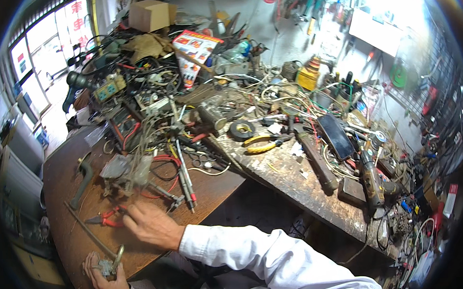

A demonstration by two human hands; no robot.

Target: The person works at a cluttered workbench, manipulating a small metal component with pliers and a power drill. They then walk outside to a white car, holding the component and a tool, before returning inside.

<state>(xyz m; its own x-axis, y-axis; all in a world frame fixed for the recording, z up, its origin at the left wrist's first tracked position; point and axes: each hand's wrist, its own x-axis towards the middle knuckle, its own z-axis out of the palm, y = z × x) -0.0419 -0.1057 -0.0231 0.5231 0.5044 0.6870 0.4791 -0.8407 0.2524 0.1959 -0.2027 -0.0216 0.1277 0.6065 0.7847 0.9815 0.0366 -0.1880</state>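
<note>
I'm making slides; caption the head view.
Left hand holding a grey part, right hand by red-handled pliers, cluttered table.

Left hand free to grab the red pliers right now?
Probably not: the left hand is taken up with a metal part, and the right hand is at the handles of the red pliers.
</note>
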